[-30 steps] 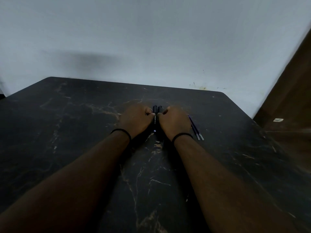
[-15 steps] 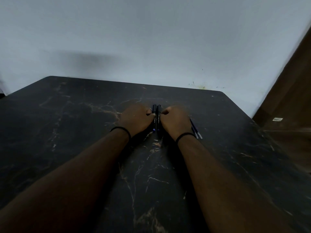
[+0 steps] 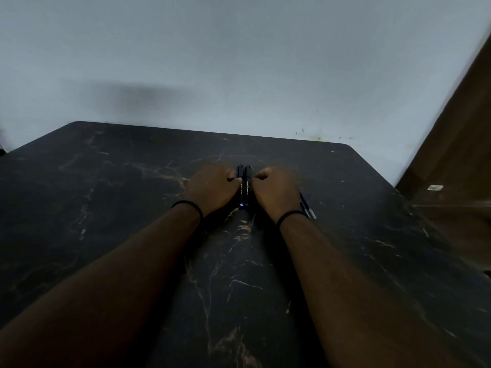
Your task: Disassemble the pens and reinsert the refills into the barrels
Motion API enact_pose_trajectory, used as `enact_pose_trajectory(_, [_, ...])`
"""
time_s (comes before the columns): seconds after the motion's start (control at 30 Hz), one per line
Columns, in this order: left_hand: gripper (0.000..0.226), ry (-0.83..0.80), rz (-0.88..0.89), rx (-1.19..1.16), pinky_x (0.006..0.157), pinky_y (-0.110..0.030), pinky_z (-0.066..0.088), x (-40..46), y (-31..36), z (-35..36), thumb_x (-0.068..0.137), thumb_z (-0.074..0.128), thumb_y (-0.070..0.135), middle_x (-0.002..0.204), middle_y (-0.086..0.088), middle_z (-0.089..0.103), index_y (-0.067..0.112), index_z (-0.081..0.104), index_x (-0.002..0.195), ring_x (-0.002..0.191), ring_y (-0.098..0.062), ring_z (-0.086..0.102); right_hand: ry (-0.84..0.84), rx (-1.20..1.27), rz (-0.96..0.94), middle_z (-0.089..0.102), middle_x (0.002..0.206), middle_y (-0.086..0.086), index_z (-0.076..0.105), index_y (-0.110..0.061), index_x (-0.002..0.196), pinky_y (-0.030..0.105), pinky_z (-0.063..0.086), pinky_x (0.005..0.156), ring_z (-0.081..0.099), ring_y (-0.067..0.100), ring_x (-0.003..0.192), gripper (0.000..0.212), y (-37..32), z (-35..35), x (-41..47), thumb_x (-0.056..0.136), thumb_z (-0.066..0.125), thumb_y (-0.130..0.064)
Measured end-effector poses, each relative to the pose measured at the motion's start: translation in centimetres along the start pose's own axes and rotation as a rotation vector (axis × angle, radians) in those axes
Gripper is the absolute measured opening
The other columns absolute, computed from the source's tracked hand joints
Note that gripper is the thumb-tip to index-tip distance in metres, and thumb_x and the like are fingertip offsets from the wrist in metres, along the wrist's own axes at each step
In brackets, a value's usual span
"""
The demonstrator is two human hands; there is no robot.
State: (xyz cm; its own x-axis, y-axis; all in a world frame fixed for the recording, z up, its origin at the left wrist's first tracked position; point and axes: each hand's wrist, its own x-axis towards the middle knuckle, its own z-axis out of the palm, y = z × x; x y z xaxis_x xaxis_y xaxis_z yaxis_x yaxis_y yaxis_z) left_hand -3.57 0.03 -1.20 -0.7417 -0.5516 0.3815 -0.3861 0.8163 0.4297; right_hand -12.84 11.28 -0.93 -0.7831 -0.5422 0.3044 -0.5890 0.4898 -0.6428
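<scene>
Two black pens (image 3: 244, 185) lie side by side on the dark marbled table (image 3: 106, 208), pointing away from me, with blue ends toward me. My left hand (image 3: 212, 188) rests curled against the left pen, its thumb on the barrel. On the other side, my right hand (image 3: 276, 192) is curled the same way, its thumb on the right pen. The fingers of both hands are hidden underneath. Two thin blue refills (image 3: 308, 208) lie on the table just right of my right wrist, partly covered by it.
The table's far edge meets a pale wall (image 3: 239, 75). A brown wooden door or panel (image 3: 451, 168) stands at the right, past the table's right corner. Black bands circle both wrists.
My right hand has edged slightly to the right and hides a little more of the refills. The pens and my left hand stay where they were.
</scene>
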Motion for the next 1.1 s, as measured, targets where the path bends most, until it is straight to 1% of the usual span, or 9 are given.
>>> enact_pose_trajectory(0.1, [0.044,0.003,-0.025,-0.039,0.057,-0.03,0.035,0.0,-0.1,0.0,0.092,0.055,0.031,0.06,-0.005,0.049,0.014,0.041,0.054,0.061,-0.023,0.05,0.08,0.032,0.013,0.062,0.076,-0.004,0.068,-0.017,0.08,0.025,0.042,0.068,0.059,0.017,0.074,0.015,0.3,-0.6,-0.2,0.09,0.058,-0.025])
enact_pose_trajectory(0.17, [0.044,0.017,-0.045,-0.048,0.054,-0.029,0.032,-0.1,-0.2,0.0,0.092,0.056,0.031,0.057,-0.003,0.046,0.014,0.041,0.054,0.057,-0.02,0.047,0.144,-0.011,0.041,0.065,0.081,-0.004,0.065,-0.02,0.081,0.026,0.044,0.069,0.063,0.019,0.079,0.015,0.8,-1.6,-0.2,0.092,0.058,-0.029])
enact_pose_trajectory(0.27, [0.046,0.031,-0.043,-0.06,0.053,-0.028,0.03,-0.1,-0.2,0.0,0.092,0.056,0.03,0.054,-0.001,0.045,0.014,0.041,0.052,0.054,-0.018,0.045,0.205,-0.174,0.093,0.071,0.097,0.005,0.069,-0.017,0.089,0.033,0.051,0.08,0.066,0.028,0.09,0.019,2.0,-3.9,-0.2,0.093,0.058,-0.031])
enact_pose_trajectory(0.37, [0.047,0.032,-0.037,-0.074,0.052,-0.028,0.03,-0.2,-0.3,0.0,0.091,0.056,0.029,0.051,0.001,0.043,0.015,0.04,0.049,0.05,-0.016,0.042,0.195,-0.391,0.135,0.068,0.112,0.013,0.069,-0.012,0.104,0.038,0.05,0.087,0.064,0.034,0.105,0.029,3.4,-5.5,-1.0,0.091,0.06,-0.035])
enact_pose_trajectory(0.47, [0.045,0.04,-0.052,-0.068,0.05,-0.027,0.027,-0.3,-0.4,-0.1,0.092,0.056,0.03,0.052,0.004,0.044,0.018,0.043,0.051,0.052,-0.012,0.044,0.097,-0.379,0.23,0.069,0.101,0.013,0.069,-0.01,0.094,0.034,0.049,0.073,0.066,0.033,0.093,0.022,4.0,-5.7,-2.1,0.086,0.06,-0.029])
enact_pose_trajectory(0.53, [0.045,0.047,-0.061,-0.071,0.05,-0.025,0.027,-0.4,-0.5,-0.1,0.092,0.056,0.032,0.052,0.006,0.045,0.019,0.044,0.051,0.053,-0.012,0.046,0.073,-0.336,0.254,0.069,0.096,0.012,0.064,-0.01,0.085,0.031,0.046,0.067,0.066,0.033,0.088,0.015,3.9,-5.4,-2.3,0.084,0.061,-0.024])
enact_pose_trajectory(0.63, [0.046,0.062,-0.089,-0.087,0.05,-0.026,0.026,-0.4,-0.6,-0.1,0.093,0.056,0.032,0.051,0.005,0.044,0.016,0.044,0.051,0.051,-0.011,0.045,0.082,-0.287,0.267,0.069,0.101,0.015,0.061,-0.012,0.085,0.032,0.045,0.067,0.066,0.035,0.093,0.006,3.2,-5.0,-1.8,0.088,0.06,-0.018])
enact_pose_trajectory(0.9, [0.049,0.039,-0.061,-0.064,0.049,-0.025,0.026,-0.1,-0.6,0.1,0.095,0.055,0.029,0.049,0.006,0.041,0.019,0.042,0.049,0.048,-0.009,0.041,0.096,-0.278,0.231,0.069,0.106,0.016,0.068,-0.006,0.097,0.034,0.047,0.073,0.066,0.036,0.097,0.018,2.5,-3.2,-0.3,0.09,0.06,-0.022])
enact_pose_trajectory(1.1, [0.048,0.049,-0.056,-0.063,0.049,-0.026,0.025,0.0,-0.7,0.2,0.094,0.055,0.029,0.05,0.003,0.043,0.017,0.04,0.05,0.049,-0.011,0.042,0.083,-0.25,0.206,0.07,0.1,0.015,0.068,-0.007,0.093,0.037,0.053,0.075,0.067,0.034,0.092,0.016,2.2,-2.4,0.1,0.091,0.057,-0.019])
